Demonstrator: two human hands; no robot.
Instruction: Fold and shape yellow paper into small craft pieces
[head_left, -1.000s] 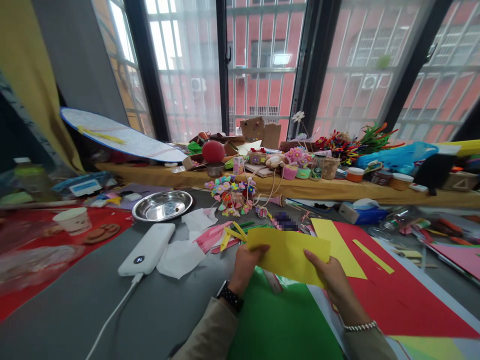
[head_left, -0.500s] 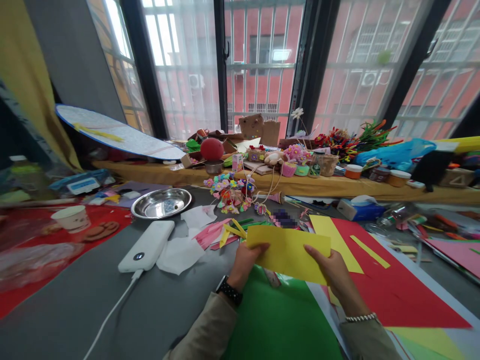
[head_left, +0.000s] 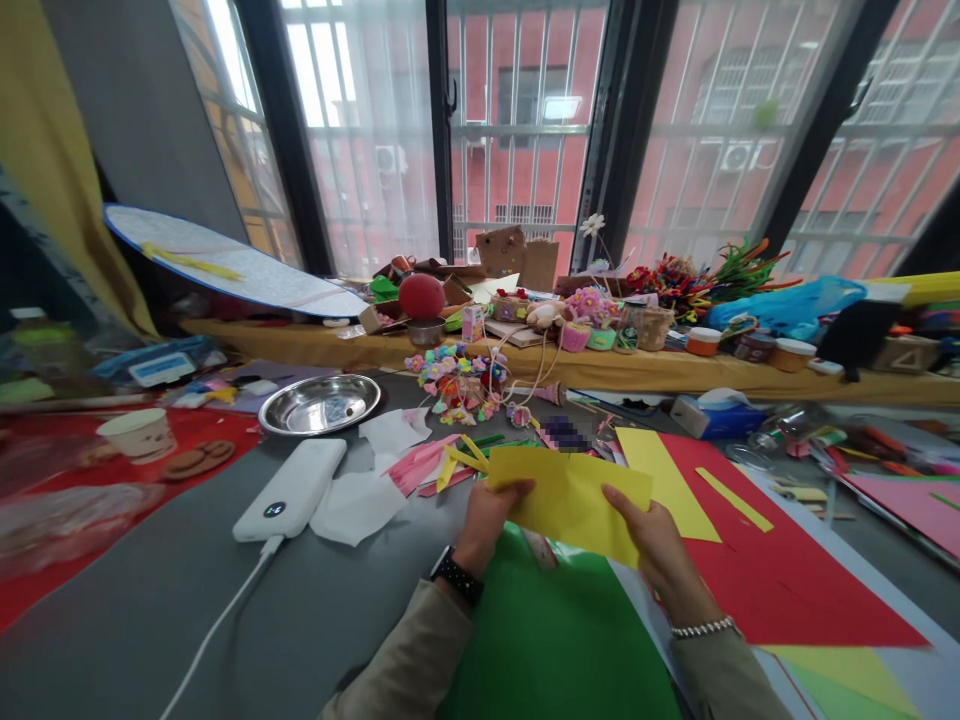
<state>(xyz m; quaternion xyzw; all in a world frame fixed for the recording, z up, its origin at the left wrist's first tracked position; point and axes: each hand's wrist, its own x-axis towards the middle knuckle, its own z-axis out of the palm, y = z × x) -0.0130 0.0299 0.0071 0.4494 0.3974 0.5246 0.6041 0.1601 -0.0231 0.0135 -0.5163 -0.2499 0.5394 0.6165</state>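
Between my two hands a sheet of yellow paper [head_left: 566, 500] is held up above the table. My left hand [head_left: 491, 510] pinches its left end, thumb on the near face. At the right end my right hand [head_left: 656, 535] grips it the same way, and the fingers behind the paper are hidden. Below it lies a green sheet [head_left: 562, 640]. To the right, a red sheet [head_left: 787, 560] carries a narrow yellow strip [head_left: 733, 499], with a wider yellow piece [head_left: 660, 475] along its left side. Folded yellow strips [head_left: 457, 463] lie just beyond my left hand.
On the left are a white power bank [head_left: 289, 495] with a cable, a steel plate [head_left: 320, 404] and a paper cup [head_left: 139, 435]. Pink crepe paper [head_left: 420, 463] and white scraps lie mid-table. A flower-covered craft [head_left: 459, 385] stands behind. Craft supplies crowd the window ledge [head_left: 360, 352].
My right hand has shifted slightly left and the yellow paper's right end has come with it, so the sheet looks a little bowed. The whole view has moved slightly.
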